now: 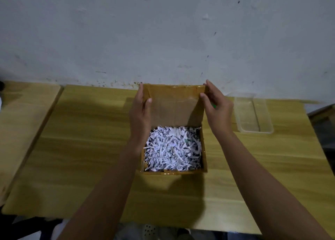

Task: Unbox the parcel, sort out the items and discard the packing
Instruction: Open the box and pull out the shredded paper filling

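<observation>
Now my left hand (140,107) and right hand (215,103) each pinch a side edge of the raised lid flap (174,103) of the cardboard box (204,149), which sits mid-desk (81,149) full of shredded paper (172,149).

Shredded paper (173,149) fills the box (174,172) on the table (87,149); tray (253,113) right.

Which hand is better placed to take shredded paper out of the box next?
Left, probably. The left hand holds the flap directly above the shredded paper; the right hand is outside the box.
</observation>
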The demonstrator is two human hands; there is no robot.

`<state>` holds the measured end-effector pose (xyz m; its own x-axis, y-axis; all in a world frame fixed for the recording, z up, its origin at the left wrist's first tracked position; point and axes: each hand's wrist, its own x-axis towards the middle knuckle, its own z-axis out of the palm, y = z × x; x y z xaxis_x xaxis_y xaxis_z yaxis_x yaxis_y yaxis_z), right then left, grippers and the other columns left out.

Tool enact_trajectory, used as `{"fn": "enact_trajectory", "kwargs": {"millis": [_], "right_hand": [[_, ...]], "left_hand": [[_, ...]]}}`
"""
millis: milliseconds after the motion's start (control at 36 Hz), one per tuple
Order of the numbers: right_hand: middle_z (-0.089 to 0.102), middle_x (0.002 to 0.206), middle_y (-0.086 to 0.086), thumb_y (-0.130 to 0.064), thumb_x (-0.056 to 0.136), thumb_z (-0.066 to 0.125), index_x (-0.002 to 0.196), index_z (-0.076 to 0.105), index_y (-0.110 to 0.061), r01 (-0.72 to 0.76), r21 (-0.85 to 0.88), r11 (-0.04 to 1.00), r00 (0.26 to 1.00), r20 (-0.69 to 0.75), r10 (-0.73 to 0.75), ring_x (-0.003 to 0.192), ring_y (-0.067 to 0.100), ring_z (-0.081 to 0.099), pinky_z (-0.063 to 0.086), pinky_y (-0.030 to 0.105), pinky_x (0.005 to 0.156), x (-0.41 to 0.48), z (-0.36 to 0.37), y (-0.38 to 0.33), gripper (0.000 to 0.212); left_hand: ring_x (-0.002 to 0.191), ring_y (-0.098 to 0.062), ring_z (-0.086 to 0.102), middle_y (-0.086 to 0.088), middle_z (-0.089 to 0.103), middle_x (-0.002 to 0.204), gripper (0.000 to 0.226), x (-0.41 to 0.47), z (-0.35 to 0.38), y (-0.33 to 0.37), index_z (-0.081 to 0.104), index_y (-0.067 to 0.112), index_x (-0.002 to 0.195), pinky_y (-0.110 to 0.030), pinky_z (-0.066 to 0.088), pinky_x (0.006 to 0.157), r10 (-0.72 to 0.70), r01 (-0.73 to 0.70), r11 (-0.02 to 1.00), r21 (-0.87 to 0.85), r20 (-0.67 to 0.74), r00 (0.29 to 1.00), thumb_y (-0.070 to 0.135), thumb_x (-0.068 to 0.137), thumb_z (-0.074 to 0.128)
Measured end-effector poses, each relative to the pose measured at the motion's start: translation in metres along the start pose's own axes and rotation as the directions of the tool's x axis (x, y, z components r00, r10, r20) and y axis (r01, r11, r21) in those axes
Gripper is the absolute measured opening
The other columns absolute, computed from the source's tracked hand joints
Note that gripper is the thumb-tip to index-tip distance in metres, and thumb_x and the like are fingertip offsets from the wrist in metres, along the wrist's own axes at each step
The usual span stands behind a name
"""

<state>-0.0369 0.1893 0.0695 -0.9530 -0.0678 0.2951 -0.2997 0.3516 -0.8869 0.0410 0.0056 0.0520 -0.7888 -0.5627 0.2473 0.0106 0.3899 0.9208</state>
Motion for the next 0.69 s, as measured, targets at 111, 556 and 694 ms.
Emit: {"fn": "enact_trajectory", "kwargs": {"millis": [111, 556, 694], "right_hand": [[0.058, 0.114, -0.007, -0.018, 0.089, 0.059, 0.137, 0.041, -0.02, -0.06, -0.058, 0.997, 0.992, 0.111, 0.066, 0.101, 0.002, 0.056, 0.044, 0.011, 0.089, 0.006, 0.006, 0.014, 0.051], [0.011, 0.158, 0.0, -0.031, 0.095, 0.048, 0.148, 0.013, -0.018, 0.079, -0.376, 0.923, 0.917, 0.39, 0.081, 0.143, 0.015, 0.015, 0.019, 0.025, 0.109, -0.038, 0.002, 0.033, 0.065], [-0.006, 0.158, -0.008, -0.04, 0.091, 0.05, 0.148, 0.003, -0.022, 0.113, -0.351, 0.93, 0.872, 0.483, 0.076, 0.143, 0.006, 0.004, 0.017, 0.023, 0.109, -0.085, -0.011, 0.021, 0.076]], "left_hand": [[0.137, 0.007, 0.009, 0.011, 0.012, 0.155, 0.067, 0.002, 0.006, -0.018, 0.012, 0.019, 0.149, -0.003, 0.015, 0.109, 0.015, -0.041, 0.988, 0.149, 0.174, 0.985, 0.014, 0.094, 0.051], [0.142, -0.002, -0.013, 0.012, -0.013, 0.155, 0.068, -0.019, -0.01, -0.024, 0.006, 0.017, 0.149, -0.016, -0.002, 0.109, -0.063, -0.141, 0.89, 0.434, 0.423, 0.904, 0.031, 0.095, 0.046], [0.143, -0.004, -0.013, 0.011, -0.009, 0.155, 0.073, -0.056, -0.029, -0.022, 0.005, 0.021, 0.149, -0.02, -0.005, 0.112, -0.015, -0.351, 0.839, 0.416, 0.661, 0.75, 0.054, 0.09, 0.034]]}}
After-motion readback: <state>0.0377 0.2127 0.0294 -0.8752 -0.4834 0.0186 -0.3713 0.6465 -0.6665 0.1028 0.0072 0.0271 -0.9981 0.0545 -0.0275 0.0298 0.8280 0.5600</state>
